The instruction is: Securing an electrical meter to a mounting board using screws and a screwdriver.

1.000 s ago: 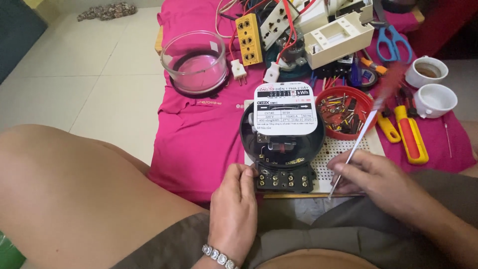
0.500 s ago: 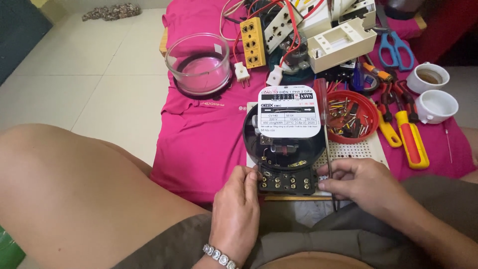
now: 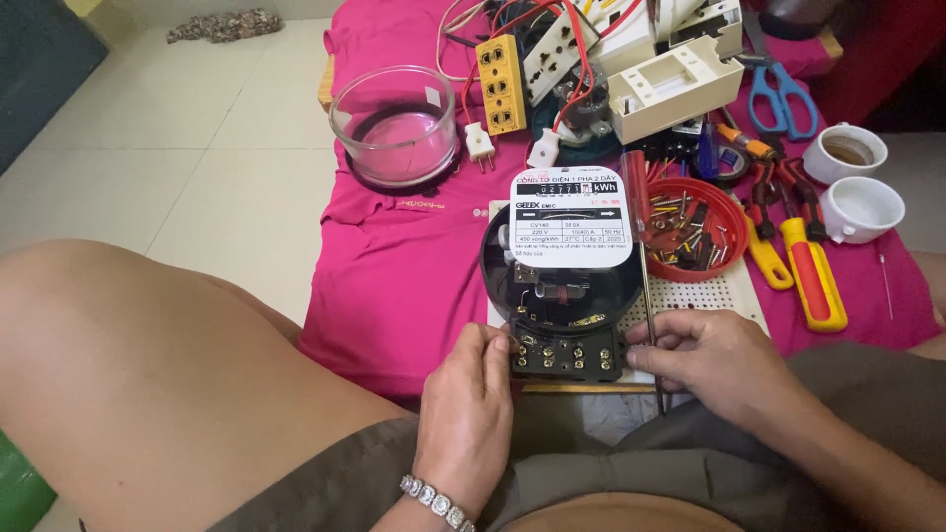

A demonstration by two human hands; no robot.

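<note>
On the pink cloth (image 3: 394, 266), our left hand (image 3: 471, 414) grips the black meter (image 3: 564, 296); right hand (image 3: 711, 365), beside it, clasps a red-handled screwdriver (image 3: 639, 212).

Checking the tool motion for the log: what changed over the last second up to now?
The right hand swung the red-handled screwdriver from a rightward slant to nearly upright beside the electricity meter, and slid in close to the meter's terminal block. The left hand stayed on the block's left edge; the meter, glass cover and red parts bowl kept their places.
</note>
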